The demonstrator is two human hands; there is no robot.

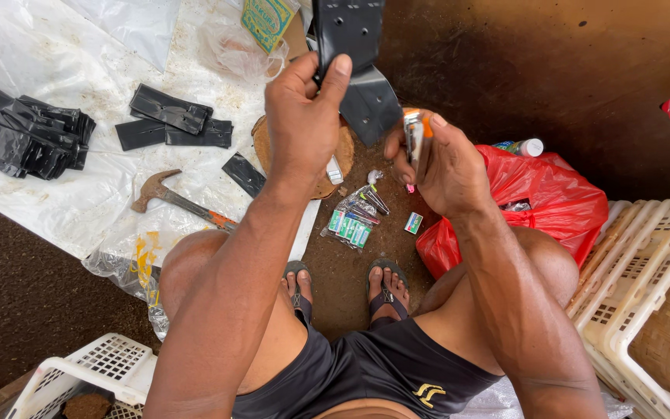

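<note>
Sitting over the white plastic sheet, you keep a red bag at your right knee. Your left hand pinches a folded black plastic strip, raised above the round wooden block. Your right hand is clenched around a small orange-tipped tool. Risk: the strip slipping from the thumb pinch. The strip's top is cut off; the tool's kind is unclear.

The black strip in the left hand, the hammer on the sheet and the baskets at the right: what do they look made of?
Black strip: probably thin plastic film, glossy, creased, with punched holes. Hammer: dull, rusty-looking metal head; the handle looks worn, with an orange patch, material unclear. Baskets: cream moulded plastic, to judge by the even lattice of holes.
</note>
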